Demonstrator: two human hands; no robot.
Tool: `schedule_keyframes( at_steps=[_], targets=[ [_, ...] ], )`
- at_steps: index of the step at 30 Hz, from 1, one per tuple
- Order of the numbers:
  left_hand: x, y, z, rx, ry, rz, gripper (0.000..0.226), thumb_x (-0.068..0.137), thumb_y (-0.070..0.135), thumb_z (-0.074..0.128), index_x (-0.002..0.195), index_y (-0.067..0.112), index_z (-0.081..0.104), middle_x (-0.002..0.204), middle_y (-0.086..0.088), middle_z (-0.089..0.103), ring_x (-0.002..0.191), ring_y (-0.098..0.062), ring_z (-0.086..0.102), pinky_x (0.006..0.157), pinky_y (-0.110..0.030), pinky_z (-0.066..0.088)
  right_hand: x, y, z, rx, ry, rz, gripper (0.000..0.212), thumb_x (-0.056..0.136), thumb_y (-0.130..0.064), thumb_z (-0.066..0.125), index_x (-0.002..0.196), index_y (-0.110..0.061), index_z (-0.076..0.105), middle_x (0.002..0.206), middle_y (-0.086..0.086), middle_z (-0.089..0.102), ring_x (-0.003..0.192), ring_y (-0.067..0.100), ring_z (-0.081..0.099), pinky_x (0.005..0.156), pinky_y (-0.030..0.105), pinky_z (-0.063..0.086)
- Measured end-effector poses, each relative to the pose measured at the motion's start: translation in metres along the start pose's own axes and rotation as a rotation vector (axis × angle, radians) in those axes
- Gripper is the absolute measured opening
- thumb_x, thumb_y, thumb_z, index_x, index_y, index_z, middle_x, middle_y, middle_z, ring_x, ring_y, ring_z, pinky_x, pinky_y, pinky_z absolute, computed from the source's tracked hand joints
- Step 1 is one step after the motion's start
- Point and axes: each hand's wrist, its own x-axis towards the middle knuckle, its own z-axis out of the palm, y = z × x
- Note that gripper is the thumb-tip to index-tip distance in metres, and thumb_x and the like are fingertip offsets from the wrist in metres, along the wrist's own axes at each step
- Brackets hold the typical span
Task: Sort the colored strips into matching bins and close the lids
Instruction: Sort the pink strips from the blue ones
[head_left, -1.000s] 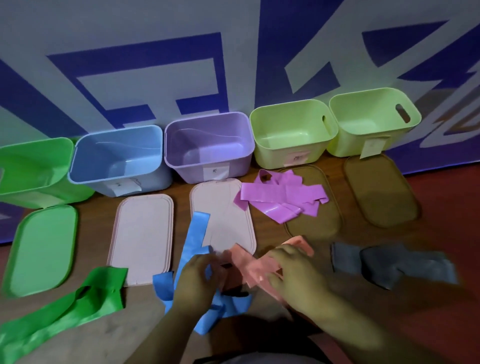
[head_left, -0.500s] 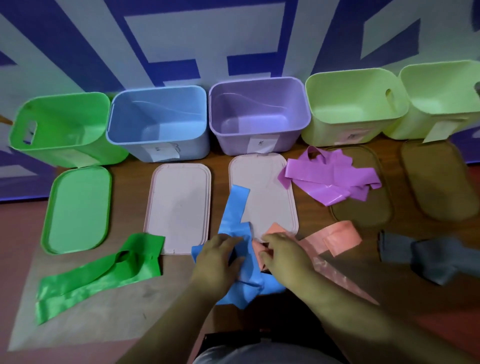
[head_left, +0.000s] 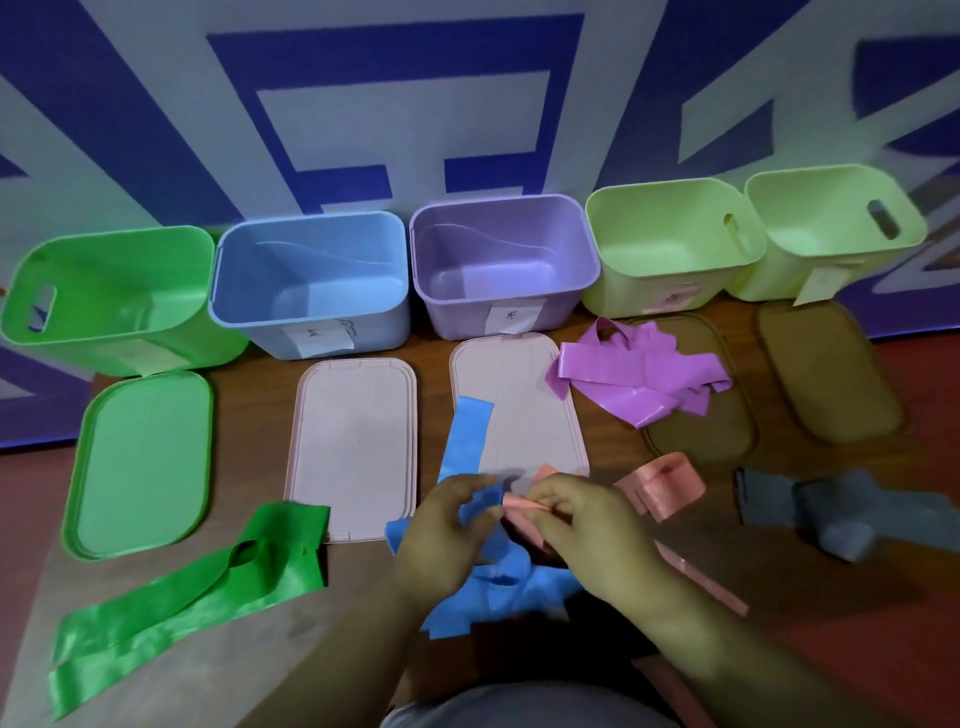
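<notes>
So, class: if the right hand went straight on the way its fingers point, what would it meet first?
Likely the left hand and the blue strip it grips, just past the pink strip the right hand pinches; depth between them is unclear.

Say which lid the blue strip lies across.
The pink lid in front of the purple bin, right of the other pink lid; the blue strip crosses its left side.
</notes>
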Motion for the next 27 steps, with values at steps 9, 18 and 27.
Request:
schedule_keyframes(
  at_steps=[9, 18, 27],
  targets=[
    [0.009, 0.069, 0.016, -0.21, -0.198, 0.083, 0.014, 0.097, 0.012, 0.056, 0.094, 0.007, 0.068, 0.086, -0.002, 0.068, 0.08, -0.012, 0.06, 0.074, -0.027, 0.05, 0.001, -0.03, -0.075, 0.219, 0.171, -0.031, 0.014, 0.084, -0.011, 0.073, 0.087, -0.026, 0.074, 0.082, -0.011, 0.075, 0.076, 0.005, 0.071, 0.071, 0.022, 0.055],
    [0.01, 0.084, 0.061, -0.238, -0.143, 0.112, 0.018, 0.087, 0.013, 0.071, 0.102, 0.021, 0.066, 0.073, -0.001, 0.063, 0.071, -0.014, 0.061, 0.07, -0.031, 0.051, 0.009, 0.008, -0.129, 0.341, 0.374, 0.043, 0.009, 0.084, -0.012, 0.075, 0.087, -0.021, 0.075, 0.078, -0.006, 0.076, 0.076, 0.011, 0.072, 0.069, 0.028, 0.056],
    [0.017, 0.078, 0.127, 0.051, -0.096, 0.09, 0.021, 0.089, 0.003, 0.066, 0.097, 0.022, 0.067, 0.075, -0.006, 0.066, 0.061, -0.01, 0.061, 0.06, -0.02, 0.049, 0.008, 0.094, -0.162, 0.21, 0.372, 0.215, 0.007, 0.083, -0.019, 0.073, 0.082, -0.026, 0.072, 0.074, -0.011, 0.073, 0.071, 0.003, 0.068, 0.066, 0.027, 0.051]
  ],
)
